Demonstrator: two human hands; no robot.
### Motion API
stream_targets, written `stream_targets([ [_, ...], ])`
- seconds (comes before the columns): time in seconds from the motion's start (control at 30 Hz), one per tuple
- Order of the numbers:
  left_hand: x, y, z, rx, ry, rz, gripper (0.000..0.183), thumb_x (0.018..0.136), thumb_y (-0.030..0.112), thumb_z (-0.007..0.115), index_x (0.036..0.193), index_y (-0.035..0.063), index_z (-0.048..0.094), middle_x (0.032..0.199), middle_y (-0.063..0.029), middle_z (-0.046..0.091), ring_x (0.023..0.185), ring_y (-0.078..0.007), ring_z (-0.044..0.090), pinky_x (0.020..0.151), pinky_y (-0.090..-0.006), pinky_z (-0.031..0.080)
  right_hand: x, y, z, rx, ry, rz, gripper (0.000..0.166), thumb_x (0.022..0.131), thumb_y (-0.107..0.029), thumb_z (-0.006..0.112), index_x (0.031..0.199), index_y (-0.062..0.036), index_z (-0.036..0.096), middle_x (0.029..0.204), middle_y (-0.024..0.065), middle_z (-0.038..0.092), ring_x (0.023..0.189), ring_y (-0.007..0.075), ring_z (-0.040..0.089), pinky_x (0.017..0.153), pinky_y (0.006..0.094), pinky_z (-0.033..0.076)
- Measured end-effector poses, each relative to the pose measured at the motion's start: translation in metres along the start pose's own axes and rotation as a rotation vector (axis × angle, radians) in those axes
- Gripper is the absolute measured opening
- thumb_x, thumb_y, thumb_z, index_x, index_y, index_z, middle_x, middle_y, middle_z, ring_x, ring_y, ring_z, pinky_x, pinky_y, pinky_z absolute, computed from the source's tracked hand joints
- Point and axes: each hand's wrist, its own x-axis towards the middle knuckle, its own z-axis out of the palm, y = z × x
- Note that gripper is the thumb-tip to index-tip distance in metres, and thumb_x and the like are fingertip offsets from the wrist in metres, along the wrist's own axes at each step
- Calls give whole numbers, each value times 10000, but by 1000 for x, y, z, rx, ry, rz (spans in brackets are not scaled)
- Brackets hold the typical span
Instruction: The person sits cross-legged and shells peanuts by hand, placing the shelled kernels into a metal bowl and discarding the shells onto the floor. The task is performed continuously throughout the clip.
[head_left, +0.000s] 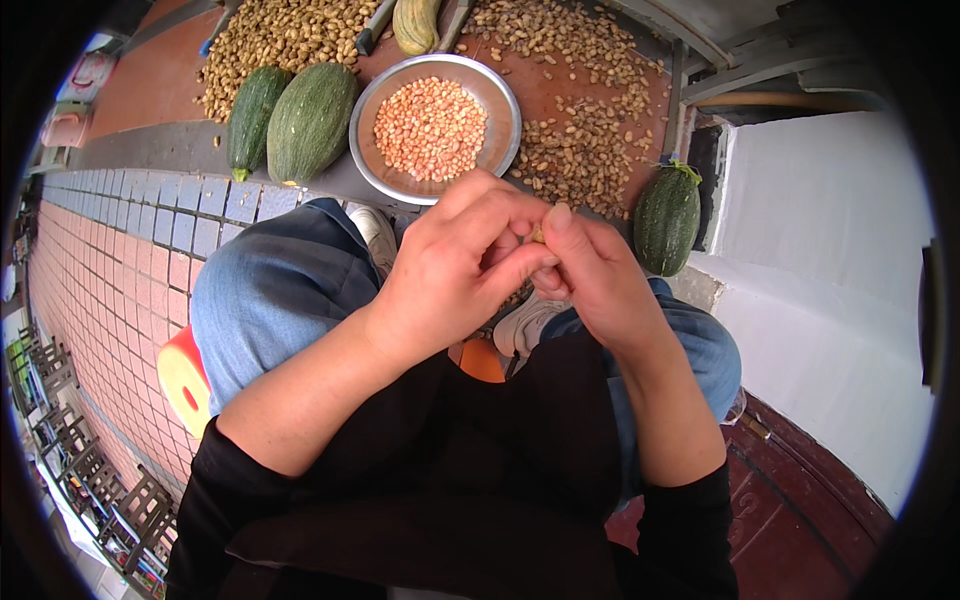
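Just in front of a steel bowl (361, 161) of shelled peanuts (431, 127), my two hands meet at the fingertips. A small tan piece, apparently a peanut in its shell (538, 234), shows between them. My left hand (457, 262) has its thumb and curled fingers against it from the left. From the right, my right hand (592, 277) pinches at the same piece, thumb uppermost. Its underside and some fingertips are hidden. Unshelled peanuts (292, 37) lie heaped behind the bowl to the left, and darker ones (585, 150) are spread on the right.
Two green squashes (311, 124) lie left of the bowl, another (667, 219) at the right beside a white wall (825, 210). A tan squash (416, 26) is behind the bowl. My knees are on both sides; a red and yellow stool (184, 382) stands at the left.
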Motion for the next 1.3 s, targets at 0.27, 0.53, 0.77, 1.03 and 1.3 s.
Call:
stream_targets([
  [0.27, -5, -2, 1, -287, -19, -156, 90, 718, -15, 614, 795, 6, 573, 707, -58, 506, 536, -119, 515, 487, -236, 430, 2, 12, 1, 121, -57, -43, 387, 928, -348, 330, 710, -54, 453, 607, -42, 343, 519, 40, 266, 465, 196, 240],
  [0.53, -3, 2, -5, -478, -95, -321, 109, 814, -24, 524, 919, -41, 547, 876, -46, 472, 622, -69, 532, 522, -177, 443, 5, 14, 2, 188, 1, -65, 338, 922, -330, 365, 813, -42, 505, 610, -45, 360, 513, 28, 276, 455, 181, 239],
  [0.77, -5, -3, 4, -402, -21, -330, 84, 757, -19, 538, 838, -23, 558, 689, -38, 528, 581, -56, 549, 528, -184, 450, 5, 15, 4, 32, 77, -82, 372, 924, -334, 356, 783, -30, 519, 614, -40, 402, 528, 30, 311, 462, 191, 258],
  [1.03, -4, -1, 10, -414, 51, -416, 46, 766, 10, 528, 782, -31, 541, 579, -59, 586, 518, -58, 569, 470, -201, 454, 2, 9, 14, -93, 168, -54, 411, 925, -348, 342, 756, -18, 519, 614, -31, 422, 545, 28, 342, 473, 197, 277],
  [1.3, 3, 5, 2, -603, 1, -629, 84, 827, 33, 466, 838, -32, 517, 586, -47, 574, 502, -61, 547, 439, -188, 429, 9, 17, 4, 117, -12, -88, 341, 916, -320, 384, 783, -31, 505, 620, -20, 463, 566, 29, 381, 502, 190, 323],
])
